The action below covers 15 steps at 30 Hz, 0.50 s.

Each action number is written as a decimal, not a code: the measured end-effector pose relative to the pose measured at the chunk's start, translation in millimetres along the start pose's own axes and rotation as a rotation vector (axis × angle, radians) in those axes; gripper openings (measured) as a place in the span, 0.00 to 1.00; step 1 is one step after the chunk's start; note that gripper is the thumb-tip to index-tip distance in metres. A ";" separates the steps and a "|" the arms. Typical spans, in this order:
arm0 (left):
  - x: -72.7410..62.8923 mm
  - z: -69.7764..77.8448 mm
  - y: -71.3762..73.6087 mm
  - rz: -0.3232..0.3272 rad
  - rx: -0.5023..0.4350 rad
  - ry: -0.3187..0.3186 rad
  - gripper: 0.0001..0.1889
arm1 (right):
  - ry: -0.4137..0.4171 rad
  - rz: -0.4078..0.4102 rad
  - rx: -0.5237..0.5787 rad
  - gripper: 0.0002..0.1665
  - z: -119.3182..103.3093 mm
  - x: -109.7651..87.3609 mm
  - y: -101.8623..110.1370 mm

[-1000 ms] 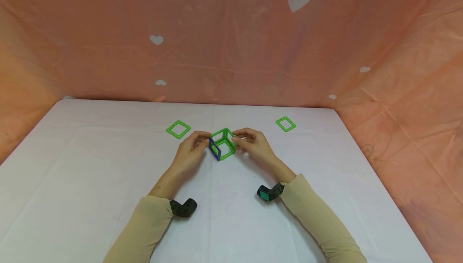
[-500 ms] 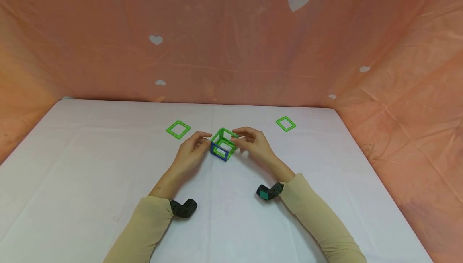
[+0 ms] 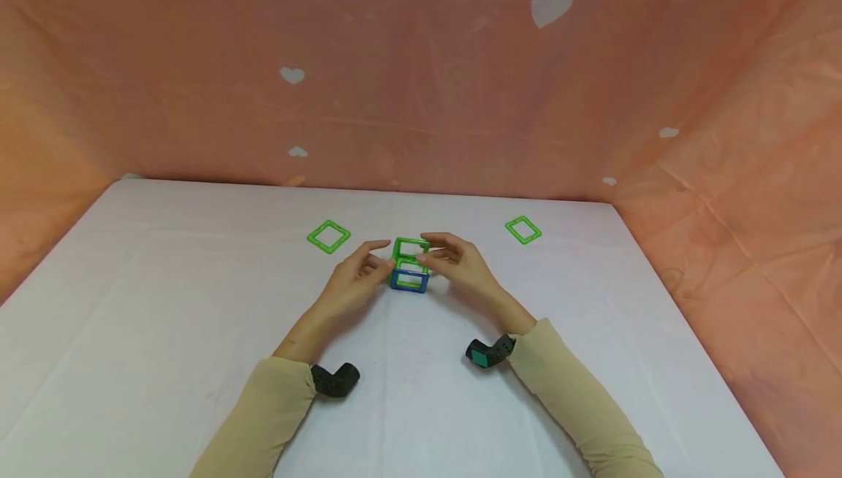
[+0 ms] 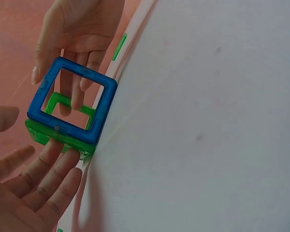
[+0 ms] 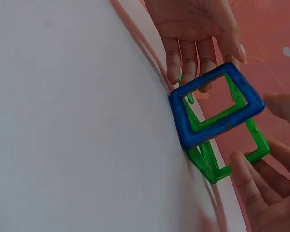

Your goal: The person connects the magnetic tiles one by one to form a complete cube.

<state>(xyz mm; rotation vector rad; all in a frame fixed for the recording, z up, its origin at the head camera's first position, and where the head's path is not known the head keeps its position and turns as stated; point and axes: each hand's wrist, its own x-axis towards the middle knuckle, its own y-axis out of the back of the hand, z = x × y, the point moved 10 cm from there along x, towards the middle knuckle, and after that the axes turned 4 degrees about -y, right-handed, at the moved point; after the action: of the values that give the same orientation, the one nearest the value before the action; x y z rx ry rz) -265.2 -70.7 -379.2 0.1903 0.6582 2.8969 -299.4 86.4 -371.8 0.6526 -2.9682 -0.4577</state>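
A small box of square-framed magnetic tiles (image 3: 409, 271) stands at the table's middle, between the two hands. Its blue tile (image 4: 102, 113) faces the wearer; the other tiles I can make out are green. On its left side, the left hand (image 3: 358, 273) touches a green tile with fairly straight fingertips, the thumb lifted apart in the left wrist view. At its right edge lies the right hand (image 3: 463, 266). Its fingers touch a green tile (image 5: 261, 140) in the right wrist view, the thumb held away from them near the blue corner. Fingers partly hide the box's sides.
Two loose green square tiles lie flat farther back, one at the left (image 3: 329, 237) and one at the right (image 3: 523, 230). White cloth covers the table (image 3: 230, 405). A peach curtain (image 3: 395, 98) with pale hearts stands along the back and sides.
The tile box has turned, so its blue tile moved from the left side round to the front. Both hands stay beside it, the left fingers shifting slightly to the right.
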 end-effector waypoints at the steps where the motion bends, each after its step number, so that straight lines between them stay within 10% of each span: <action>1: 0.2 0.8 -1.1 -0.009 0.007 0.000 0.26 | 0.002 -0.008 -0.002 0.29 -0.6 -0.2 -0.6; 15: 3.1 10.2 -7.6 -0.055 0.073 -0.075 0.30 | 0.059 -0.128 -0.041 0.33 -4.2 -6.3 -9.5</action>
<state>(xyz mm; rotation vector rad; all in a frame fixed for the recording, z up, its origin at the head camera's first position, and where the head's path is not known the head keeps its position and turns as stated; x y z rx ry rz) -265.7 -59.1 -373.2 0.2842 0.7448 2.8007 -289.3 79.6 -370.7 0.8405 -2.8652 -0.4984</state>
